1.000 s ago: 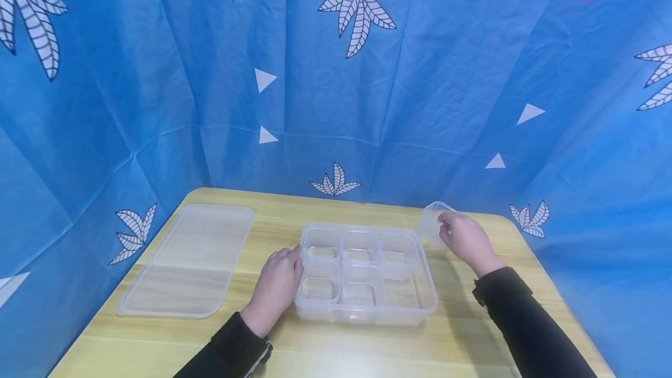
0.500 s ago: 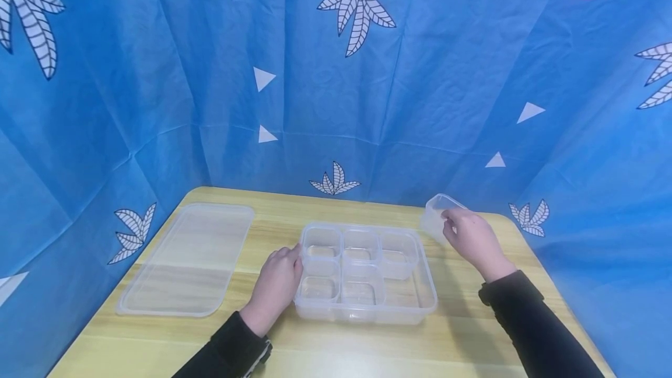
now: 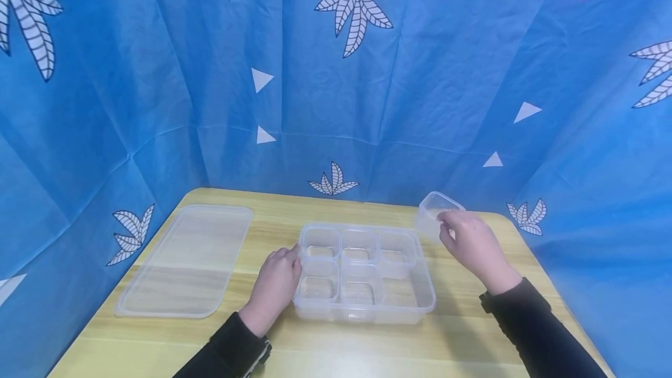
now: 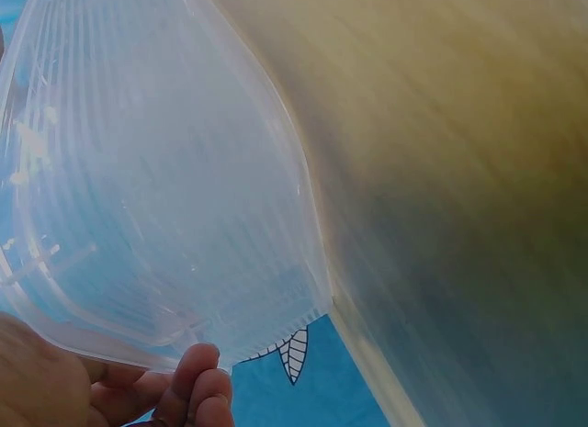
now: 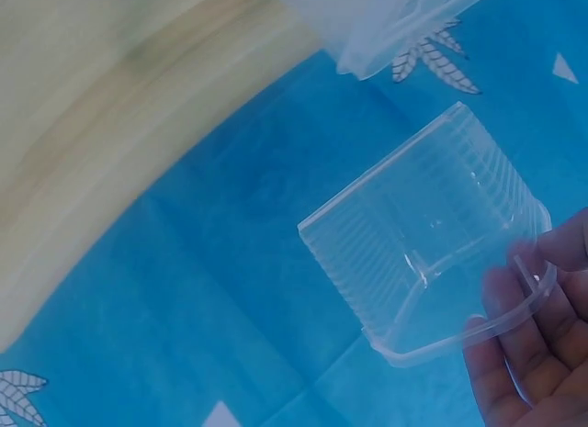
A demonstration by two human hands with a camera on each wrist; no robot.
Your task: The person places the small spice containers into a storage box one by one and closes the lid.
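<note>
Head view: my right hand [image 3: 476,245] pinches clear cup [image 3: 427,225] by rim, right of frame centre; my left hand [image 3: 275,282] grips box [image 3: 396,315] at lower centre. Cup probably light, thin-walled, springy, slick; rim seems best hold.

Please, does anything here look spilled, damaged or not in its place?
I see nothing spilled or damaged. Only the large box looks incomplete: its near right corner is a gap, while five small cups fill the rest. A sixth cup is outside it, in the right hand.

Small empty container [image 5: 427,234], near clear box [image 3: 362,313]
</note>
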